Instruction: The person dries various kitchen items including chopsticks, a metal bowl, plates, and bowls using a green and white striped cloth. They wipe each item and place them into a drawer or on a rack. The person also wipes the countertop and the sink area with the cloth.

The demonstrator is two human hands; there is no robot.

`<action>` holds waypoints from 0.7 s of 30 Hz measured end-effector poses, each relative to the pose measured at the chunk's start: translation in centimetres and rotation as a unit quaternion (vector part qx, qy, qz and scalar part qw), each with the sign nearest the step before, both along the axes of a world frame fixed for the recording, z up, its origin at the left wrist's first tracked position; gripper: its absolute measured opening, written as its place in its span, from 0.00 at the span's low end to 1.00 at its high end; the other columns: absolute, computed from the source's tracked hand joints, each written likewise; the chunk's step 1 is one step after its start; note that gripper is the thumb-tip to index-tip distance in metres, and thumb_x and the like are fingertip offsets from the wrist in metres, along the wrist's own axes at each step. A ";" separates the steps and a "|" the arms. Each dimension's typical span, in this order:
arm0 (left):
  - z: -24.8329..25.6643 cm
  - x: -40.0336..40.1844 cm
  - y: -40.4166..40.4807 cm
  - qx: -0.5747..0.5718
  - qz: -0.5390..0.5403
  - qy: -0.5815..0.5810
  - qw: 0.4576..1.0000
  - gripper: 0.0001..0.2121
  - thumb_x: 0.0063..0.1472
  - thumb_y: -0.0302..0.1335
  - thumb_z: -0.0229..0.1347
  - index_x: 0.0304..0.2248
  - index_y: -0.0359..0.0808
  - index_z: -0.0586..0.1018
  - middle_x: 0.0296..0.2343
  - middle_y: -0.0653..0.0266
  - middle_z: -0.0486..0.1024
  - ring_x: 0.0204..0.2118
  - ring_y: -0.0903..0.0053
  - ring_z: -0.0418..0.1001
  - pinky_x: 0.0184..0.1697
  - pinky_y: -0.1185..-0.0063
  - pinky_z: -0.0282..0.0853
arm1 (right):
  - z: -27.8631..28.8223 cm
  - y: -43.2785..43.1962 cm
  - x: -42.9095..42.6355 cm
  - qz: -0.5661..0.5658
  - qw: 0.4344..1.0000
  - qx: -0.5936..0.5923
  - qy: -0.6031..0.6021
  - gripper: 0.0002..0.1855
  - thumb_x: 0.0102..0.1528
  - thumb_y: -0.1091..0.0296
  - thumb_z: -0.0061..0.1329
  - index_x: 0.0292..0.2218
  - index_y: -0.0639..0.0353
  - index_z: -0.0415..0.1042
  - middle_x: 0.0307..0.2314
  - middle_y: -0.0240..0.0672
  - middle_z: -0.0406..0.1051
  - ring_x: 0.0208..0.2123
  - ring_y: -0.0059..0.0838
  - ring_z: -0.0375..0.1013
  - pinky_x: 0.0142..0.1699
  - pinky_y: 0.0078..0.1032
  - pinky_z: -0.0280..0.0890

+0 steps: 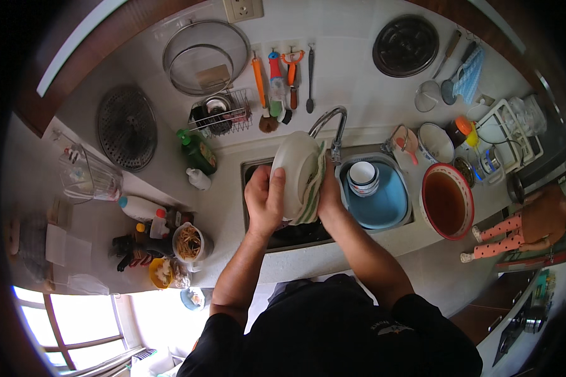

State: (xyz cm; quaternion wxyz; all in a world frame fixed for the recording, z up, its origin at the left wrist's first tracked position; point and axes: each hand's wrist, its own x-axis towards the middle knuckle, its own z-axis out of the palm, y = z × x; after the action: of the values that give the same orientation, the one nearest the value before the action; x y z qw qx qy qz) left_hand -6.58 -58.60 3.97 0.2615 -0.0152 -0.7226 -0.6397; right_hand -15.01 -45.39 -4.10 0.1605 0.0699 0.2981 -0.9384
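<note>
Above the left sink basin, my left hand [265, 200] grips the near left rim of a white plate [292, 165], thumb on its face. The plate is tilted up on edge. A striped green and white dishcloth [312, 191] lies against its right side, with my right hand [329, 188] behind it; most of the right fingers are hidden. Just beyond the plate curves the metal faucet [337, 127]. To the right, a blue basin [382, 202] sits in the other sink bowl, holding several stacked small bowls [363, 176].
A red-rimmed basin of brown liquid [445, 202] stands on the right counter near its edge. Green pump bottle [198, 151] and small white bottle [198, 179] stand left of the sink. A container of chopsticks [192, 242] is nearer. Another person [542, 221] stands at far right.
</note>
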 end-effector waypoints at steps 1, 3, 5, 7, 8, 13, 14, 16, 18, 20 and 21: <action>-0.1 0.5 0.3 -0.025 0.028 0.020 0.999 0.12 0.68 0.32 0.51 0.30 0.31 0.74 0.21 0.69 0.71 0.25 0.85 0.65 0.29 0.83 0.63 | 0.5 -0.3 1.0 0.013 1.000 -0.026 -0.004 0.27 0.65 0.41 0.36 0.51 0.54 0.68 0.41 0.33 0.72 0.41 0.27 0.73 0.48 0.27 0.69; 0.2 2.0 1.4 -0.075 0.081 0.058 0.992 0.11 0.68 0.31 0.51 0.30 0.31 0.74 0.20 0.68 0.70 0.24 0.84 0.65 0.28 0.82 0.63 | 1.5 -0.3 2.7 0.037 0.996 -0.079 -0.014 0.27 0.65 0.41 0.36 0.51 0.54 0.68 0.43 0.33 0.71 0.42 0.28 0.72 0.49 0.28 0.69; -2.0 2.6 2.1 -0.045 0.078 0.110 0.990 0.08 0.67 0.29 0.51 0.34 0.32 0.74 0.23 0.68 0.71 0.23 0.82 0.64 0.26 0.81 0.63 | 0.9 0.5 2.4 0.040 0.999 -0.006 0.034 0.27 0.65 0.42 0.36 0.51 0.55 0.68 0.45 0.35 0.71 0.44 0.27 0.72 0.49 0.29 0.69; -2.4 2.9 1.7 0.004 -0.024 0.042 0.999 0.10 0.69 0.32 0.49 0.38 0.32 0.72 0.28 0.68 0.72 0.24 0.81 0.68 0.29 0.82 0.67 | 0.6 2.4 0.3 0.033 0.991 0.100 0.084 0.25 0.66 0.44 0.36 0.51 0.55 0.68 0.45 0.35 0.71 0.44 0.26 0.73 0.49 0.28 0.69; -1.5 2.8 1.5 0.177 -0.086 -0.030 0.980 0.11 0.69 0.34 0.47 0.40 0.32 0.72 0.30 0.67 0.73 0.26 0.81 0.70 0.29 0.82 0.69 | 0.7 3.7 -1.4 0.024 0.978 0.170 0.119 0.20 0.66 0.53 0.38 0.50 0.57 0.70 0.41 0.34 0.74 0.40 0.26 0.75 0.45 0.27 0.71; -0.7 -1.1 -0.6 0.381 -0.184 -0.248 0.872 0.20 0.70 0.39 0.46 0.43 0.26 0.74 0.33 0.57 0.78 0.31 0.77 0.78 0.31 0.78 0.75 | 5.3 5.7 -6.1 0.157 0.754 0.537 0.343 0.14 0.62 0.58 0.49 0.45 0.50 0.79 0.36 0.35 0.79 0.36 0.23 0.77 0.43 0.25 0.71; -1.7 -1.8 -1.0 0.376 -0.174 -0.270 0.869 0.19 0.69 0.38 0.47 0.43 0.25 0.75 0.33 0.55 0.79 0.33 0.75 0.79 0.35 0.77 0.75 | 6.7 5.1 -6.0 0.171 0.720 0.566 0.363 0.15 0.61 0.56 0.49 0.45 0.50 0.79 0.36 0.36 0.79 0.37 0.23 0.77 0.44 0.25 0.70; -1.8 -2.6 -0.5 0.408 -0.166 -0.257 0.860 0.19 0.69 0.36 0.48 0.45 0.25 0.75 0.36 0.54 0.79 0.35 0.72 0.79 0.38 0.76 0.75 | 7.0 5.3 -6.0 0.177 0.712 0.578 0.358 0.16 0.62 0.54 0.49 0.45 0.51 0.79 0.38 0.37 0.79 0.38 0.25 0.77 0.46 0.26 0.69; -1.7 -2.8 -0.5 0.403 -0.166 -0.247 0.866 0.18 0.67 0.34 0.51 0.46 0.25 0.74 0.38 0.54 0.78 0.37 0.70 0.79 0.40 0.76 0.75 | 4.9 5.7 -6.2 0.170 0.766 0.537 0.309 0.17 0.62 0.53 0.47 0.47 0.51 0.77 0.38 0.39 0.79 0.39 0.28 0.77 0.46 0.26 0.68; -0.5 -2.3 0.7 0.414 -0.121 -0.248 0.867 0.17 0.67 0.34 0.51 0.44 0.25 0.75 0.37 0.54 0.79 0.36 0.70 0.79 0.40 0.76 0.75 | 1.4 7.3 -5.2 0.077 0.745 0.556 0.359 0.18 0.64 0.54 0.45 0.48 0.53 0.76 0.38 0.41 0.78 0.41 0.31 0.77 0.46 0.26 0.68; 0.0 -2.3 1.1 0.420 -0.097 -0.243 0.869 0.16 0.67 0.33 0.51 0.43 0.25 0.76 0.36 0.54 0.79 0.35 0.70 0.79 0.39 0.76 0.75 | 0.4 7.8 -4.4 0.032 0.730 0.562 0.388 0.18 0.64 0.55 0.44 0.49 0.54 0.75 0.38 0.42 0.78 0.41 0.33 0.77 0.47 0.25 0.67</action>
State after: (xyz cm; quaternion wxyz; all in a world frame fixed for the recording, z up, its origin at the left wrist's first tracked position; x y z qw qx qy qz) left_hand -8.92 -57.54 3.98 -0.0039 0.1825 -0.4215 -0.8883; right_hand -19.38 -37.55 -3.66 -0.0082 -0.2327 0.8091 -0.5396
